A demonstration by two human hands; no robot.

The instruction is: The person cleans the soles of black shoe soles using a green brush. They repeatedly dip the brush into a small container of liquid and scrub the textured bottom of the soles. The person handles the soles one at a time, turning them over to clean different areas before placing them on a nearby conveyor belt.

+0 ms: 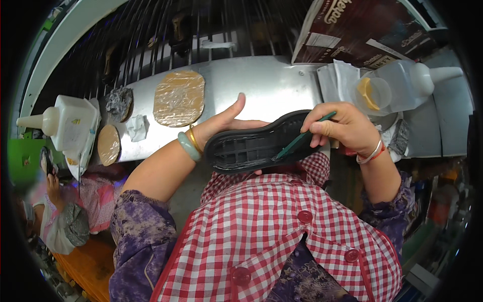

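A black shoe sole (241, 148) with a gridded heel recess lies across my hands, its hollow side facing up. My left hand (229, 118) supports it from the far side and underneath, thumb stretched out away from it; most of the fingers are hidden beneath the sole. Between the thumb and fingers of my right hand (339, 126) is a slim green brush (297, 142), slanting down to the left. Its tip reaches the inside of the sole near the heel recess. The recess edges look shiny and wet. My right fingers also come close to the toe end.
Wrapped cardboard pads (179, 98) lie on the metal bench (261, 80), beside a crumpled white tissue (136, 128). A white nozzle bottle (70, 121) stands left, a larger clear bottle (402, 85) right, near a brown carton (362, 35). A co-worker's hand (54, 189) is at far left.
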